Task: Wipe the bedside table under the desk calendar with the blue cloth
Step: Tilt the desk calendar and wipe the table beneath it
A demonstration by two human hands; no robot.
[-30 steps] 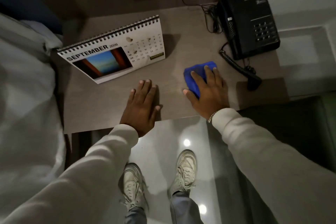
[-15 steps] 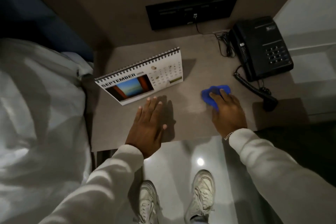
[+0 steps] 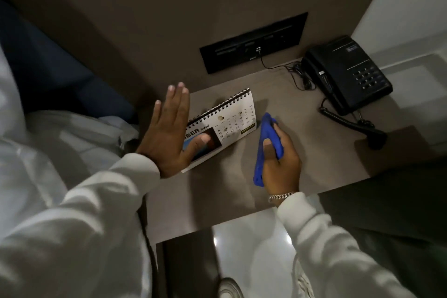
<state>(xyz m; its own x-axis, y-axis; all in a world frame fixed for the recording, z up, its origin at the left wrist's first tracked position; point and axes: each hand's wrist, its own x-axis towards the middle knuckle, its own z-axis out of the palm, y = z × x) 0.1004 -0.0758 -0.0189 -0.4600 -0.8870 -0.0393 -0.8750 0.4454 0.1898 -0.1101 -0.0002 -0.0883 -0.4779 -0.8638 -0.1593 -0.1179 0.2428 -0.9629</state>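
The desk calendar point(image 3: 225, 126) stands on the table point(image 3: 217, 196), so the patch beneath it looks unwiped; the lifting and the wiping are both yet to do, I'd judge; the left hand point(image 3: 169, 135) hovers at the calendar's nine o'clock side, fingers spread wide and flat, thumb across its picture, gripping nothing; the right hand point(image 3: 280, 164), at the calendar's four o'clock, is closed round the bunched blue cloth point(image 3: 267, 143), close beside the calendar's right edge.
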